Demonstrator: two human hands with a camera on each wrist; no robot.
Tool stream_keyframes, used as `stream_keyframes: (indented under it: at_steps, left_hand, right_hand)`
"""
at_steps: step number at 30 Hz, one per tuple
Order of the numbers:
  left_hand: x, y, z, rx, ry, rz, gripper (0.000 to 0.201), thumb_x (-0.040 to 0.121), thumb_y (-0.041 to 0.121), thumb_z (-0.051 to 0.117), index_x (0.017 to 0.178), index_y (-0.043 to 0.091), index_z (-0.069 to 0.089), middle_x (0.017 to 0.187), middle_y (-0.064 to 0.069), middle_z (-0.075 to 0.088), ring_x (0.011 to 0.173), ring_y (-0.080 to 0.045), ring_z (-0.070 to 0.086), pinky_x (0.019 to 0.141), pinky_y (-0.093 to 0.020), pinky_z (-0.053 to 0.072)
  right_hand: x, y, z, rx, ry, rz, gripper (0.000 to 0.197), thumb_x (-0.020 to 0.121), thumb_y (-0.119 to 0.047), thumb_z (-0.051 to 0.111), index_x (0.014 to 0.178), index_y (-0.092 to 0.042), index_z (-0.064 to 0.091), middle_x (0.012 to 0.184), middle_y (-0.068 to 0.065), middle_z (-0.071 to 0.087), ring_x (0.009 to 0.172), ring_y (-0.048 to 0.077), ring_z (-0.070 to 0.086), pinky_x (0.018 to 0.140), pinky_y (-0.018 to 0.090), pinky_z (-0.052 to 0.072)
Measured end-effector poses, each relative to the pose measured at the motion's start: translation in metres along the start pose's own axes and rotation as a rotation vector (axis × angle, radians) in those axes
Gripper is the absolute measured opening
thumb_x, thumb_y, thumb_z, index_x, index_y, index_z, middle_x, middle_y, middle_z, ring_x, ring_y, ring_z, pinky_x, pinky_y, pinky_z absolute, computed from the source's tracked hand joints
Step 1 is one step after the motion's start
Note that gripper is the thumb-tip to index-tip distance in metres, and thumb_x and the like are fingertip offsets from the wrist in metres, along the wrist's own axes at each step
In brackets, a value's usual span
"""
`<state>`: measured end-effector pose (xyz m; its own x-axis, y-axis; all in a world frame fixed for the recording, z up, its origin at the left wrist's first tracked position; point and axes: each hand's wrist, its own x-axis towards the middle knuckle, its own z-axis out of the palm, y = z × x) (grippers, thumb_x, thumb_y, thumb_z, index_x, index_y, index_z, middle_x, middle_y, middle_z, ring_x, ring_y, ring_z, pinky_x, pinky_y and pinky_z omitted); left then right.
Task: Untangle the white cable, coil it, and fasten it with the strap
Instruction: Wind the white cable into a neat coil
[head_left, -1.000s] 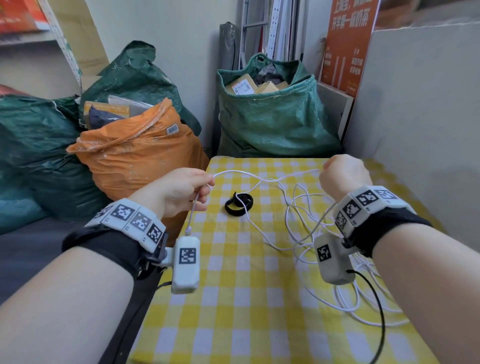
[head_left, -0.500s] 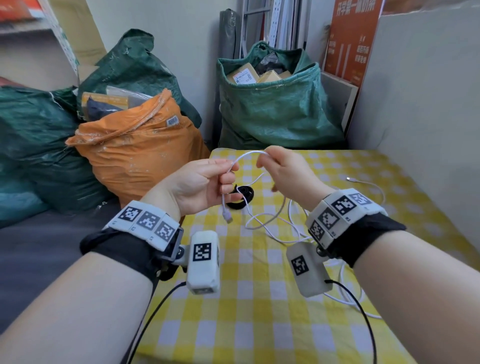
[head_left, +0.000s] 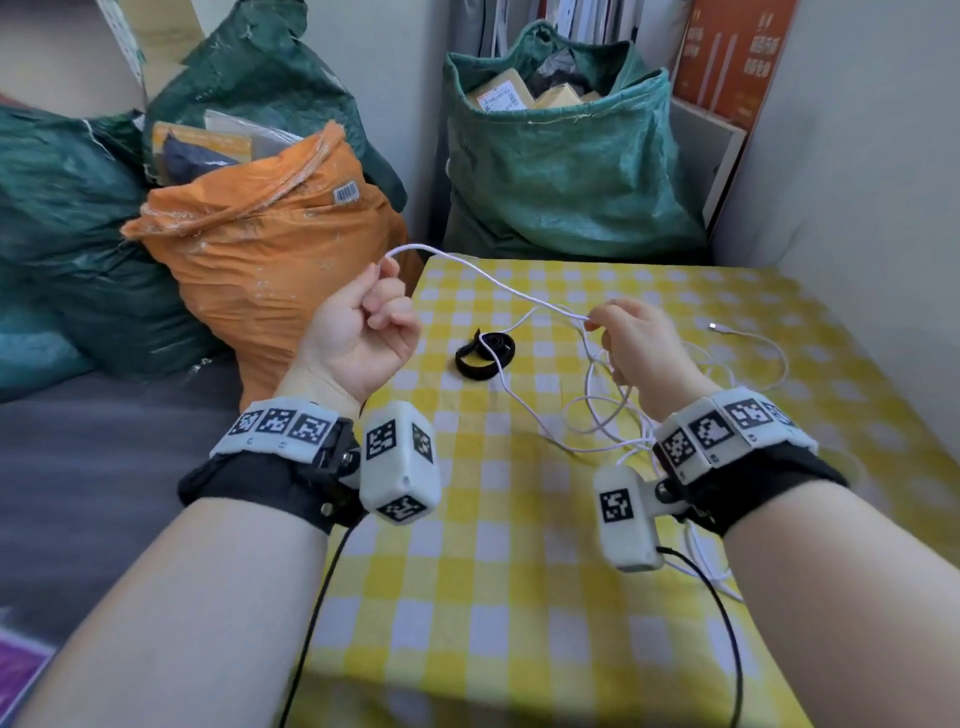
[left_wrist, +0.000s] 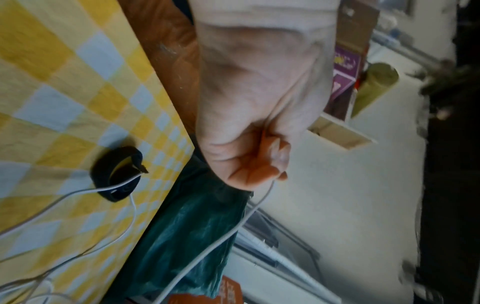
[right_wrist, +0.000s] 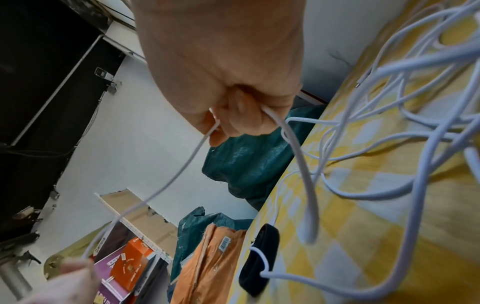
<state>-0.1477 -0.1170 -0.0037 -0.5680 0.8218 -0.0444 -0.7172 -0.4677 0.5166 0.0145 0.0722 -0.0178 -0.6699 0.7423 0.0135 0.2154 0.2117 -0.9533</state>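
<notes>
A thin white cable (head_left: 498, 283) stretches in the air between both hands. My left hand (head_left: 366, 332) is a fist gripping one end section of it, held beyond the table's left edge; the cable (left_wrist: 221, 240) trails out below the curled fingers. My right hand (head_left: 631, 338) pinches the cable (right_wrist: 296, 148) above the table's middle, and loose tangled loops (head_left: 613, 415) hang down from it onto the cloth. One plug end (head_left: 719, 327) lies at the far right. A black strap (head_left: 484, 352), curled in a ring, lies on the cloth between the hands, with a strand across it.
The table (head_left: 519, 597) wears a yellow-and-white checked cloth. An orange sack (head_left: 260, 249) leans against its left edge, green sacks (head_left: 561, 156) stand behind it, and a grey wall (head_left: 857, 182) runs along the right side. Black wrist-camera leads (head_left: 727, 649) hang near the front.
The hands, close together half a second ago, have drawn apart: the left moved left and up with the cable, the right moved right, stretching a length between them.
</notes>
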Motion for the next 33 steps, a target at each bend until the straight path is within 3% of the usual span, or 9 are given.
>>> stream_keyframes:
  at_steps: [4,7,10,13,18,22,26,29,33]
  left_hand:
    - [0.005,0.004,-0.021,-0.071,0.088,0.081,0.023,0.098,0.022,0.037,0.089,0.015,0.057,0.053,0.006,0.042,0.043,-0.006,0.039,0.048,-0.017,0.045]
    - [0.005,-0.012,-0.022,0.115,0.098,0.073,0.017,0.095,0.023,0.042,0.092,0.021,0.059,0.070,0.011,0.058,0.059,-0.006,0.051,0.062,-0.018,0.048]
    - [0.005,-0.030,-0.020,0.259,0.062,0.065,0.018,0.097,0.020,0.041,0.092,0.025,0.058,0.084,0.010,0.068,0.067,-0.008,0.060,0.062,-0.019,0.050]
    - [0.003,-0.044,-0.019,0.294,0.031,0.059,0.019,0.099,0.014,0.039,0.092,0.021,0.056,0.087,0.002,0.071,0.072,-0.012,0.067,0.061,-0.020,0.054]
    - [0.006,-0.065,-0.020,0.598,0.010,0.002,0.014,0.100,0.009,0.041,0.093,0.013,0.053,0.079,-0.004,0.072,0.079,-0.016,0.071,0.077,-0.030,0.058]
    - [0.014,-0.066,-0.016,0.924,-0.016,-0.049,0.021,0.102,0.009,0.037,0.094,0.012,0.056,0.077,-0.006,0.063,0.066,-0.013,0.067,0.072,-0.026,0.055]
    - [0.021,-0.067,-0.014,1.074,-0.033,-0.136,0.020,0.103,0.018,0.038,0.104,0.013,0.058,0.058,0.005,0.055,0.043,-0.005,0.041,0.043,-0.015,0.031]
    - [0.026,-0.064,-0.017,0.971,-0.049,-0.178,0.023,0.102,0.017,0.037,0.105,0.013,0.060,0.055,0.005,0.048,0.038,-0.004,0.027,0.041,-0.017,0.015]
    - [0.035,-0.059,-0.025,0.886,-0.038,-0.236,0.025,0.101,0.019,0.037,0.100,0.011,0.062,0.054,0.004,0.043,0.037,-0.004,0.027,0.040,-0.018,0.017]
  right_hand:
    - [0.006,0.013,0.000,-0.104,0.094,-0.039,0.024,0.088,-0.019,0.050,0.068,-0.022,0.063,0.057,0.000,0.042,0.050,0.016,0.037,0.051,0.029,0.029]
    - [0.008,0.018,0.007,-0.128,0.081,-0.033,0.034,0.088,-0.004,0.039,0.093,-0.015,0.070,0.061,0.000,0.047,0.050,0.016,0.037,0.051,0.029,0.029]
    - [0.003,0.018,0.016,-0.185,0.008,-0.042,0.041,0.088,0.002,0.037,0.112,-0.012,0.067,0.069,-0.003,0.055,0.051,0.009,0.039,0.047,0.020,0.031]
    - [-0.007,0.018,0.022,-0.245,-0.098,-0.066,0.032,0.088,-0.002,0.046,0.105,-0.015,0.070,0.079,-0.003,0.068,0.047,0.001,0.043,0.045,0.014,0.034]
    - [-0.024,0.014,0.030,-0.243,-0.317,-0.079,0.010,0.087,-0.011,0.060,0.086,-0.019,0.065,0.081,-0.004,0.074,0.045,0.001,0.045,0.041,0.013,0.035]
    - [-0.022,0.004,0.031,-0.092,-0.442,-0.120,0.010,0.086,-0.008,0.062,0.084,-0.018,0.062,0.076,0.003,0.073,0.044,0.006,0.035,0.045,0.018,0.029]
    - [-0.015,0.005,0.029,0.081,-0.573,-0.118,0.022,0.078,-0.008,0.068,0.094,-0.017,0.057,0.080,0.011,0.063,0.050,0.009,0.037,0.046,0.018,0.029]
    - [-0.004,0.008,0.023,0.107,-0.509,-0.084,0.016,0.085,-0.004,0.064,0.090,-0.018,0.058,0.076,0.005,0.067,0.051,0.009,0.040,0.047,0.018,0.032]
    - [0.012,0.017,0.017,0.131,-0.382,-0.048,0.017,0.087,-0.002,0.061,0.079,-0.017,0.062,0.070,0.003,0.068,0.044,0.005,0.040,0.043,0.014,0.033]
